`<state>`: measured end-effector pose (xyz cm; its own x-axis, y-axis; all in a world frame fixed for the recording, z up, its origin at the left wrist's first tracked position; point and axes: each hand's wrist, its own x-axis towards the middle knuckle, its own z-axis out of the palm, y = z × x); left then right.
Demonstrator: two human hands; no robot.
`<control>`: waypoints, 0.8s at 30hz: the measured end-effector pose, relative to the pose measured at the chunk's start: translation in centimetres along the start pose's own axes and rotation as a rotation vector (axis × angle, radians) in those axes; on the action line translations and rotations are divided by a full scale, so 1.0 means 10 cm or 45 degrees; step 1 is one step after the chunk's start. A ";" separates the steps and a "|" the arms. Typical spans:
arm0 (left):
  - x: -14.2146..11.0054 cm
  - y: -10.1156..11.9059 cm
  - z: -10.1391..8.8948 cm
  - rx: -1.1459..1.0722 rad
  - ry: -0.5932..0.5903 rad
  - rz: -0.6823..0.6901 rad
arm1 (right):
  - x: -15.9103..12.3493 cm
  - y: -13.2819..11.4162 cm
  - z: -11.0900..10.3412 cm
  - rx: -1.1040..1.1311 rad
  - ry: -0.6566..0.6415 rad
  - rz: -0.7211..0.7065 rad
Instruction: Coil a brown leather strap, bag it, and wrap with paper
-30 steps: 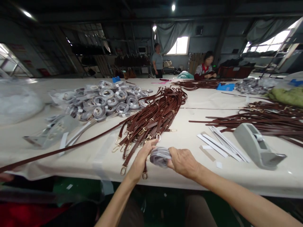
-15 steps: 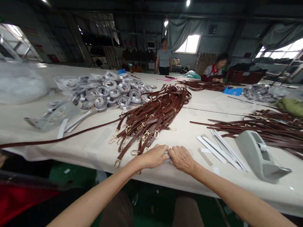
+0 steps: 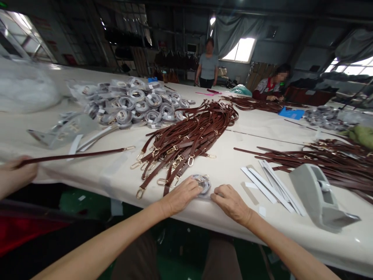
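A small coiled strap in a clear bag (image 3: 203,184) lies flat on the cream table (image 3: 227,171) near its front edge. My left hand (image 3: 180,195) rests on the bag's left side, fingers pressing down on it. My right hand (image 3: 231,202) lies just right of the bag, fingers extended flat on the table and touching the bag's edge. Directly beyond the bag lies a heap of brown leather straps with gold clasps (image 3: 186,140).
A grey tape dispenser (image 3: 316,196) and white paper strips (image 3: 271,181) sit to the right. Bagged coiled straps (image 3: 136,107) pile up at the back left. Another person's hand (image 3: 16,173) at the left holds one brown strap (image 3: 72,156). Two people are at the far side.
The bagged coil came down from between both hands onto the table, and both hands now press on or beside it. The single strap at left has been drawn leftward.
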<state>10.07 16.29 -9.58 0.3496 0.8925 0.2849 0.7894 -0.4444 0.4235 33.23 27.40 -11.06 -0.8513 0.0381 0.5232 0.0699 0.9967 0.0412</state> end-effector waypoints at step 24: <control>-0.02 0.00 0.37 0.486 0.180 -0.220 | 0.21 0.21 0.19 -0.057 0.101 -0.111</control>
<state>11.85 16.38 -12.85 0.1447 0.9201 0.3639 0.9693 -0.2056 0.1345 30.65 29.74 -11.47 -0.8114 -0.0558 0.5818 0.0225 0.9917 0.1264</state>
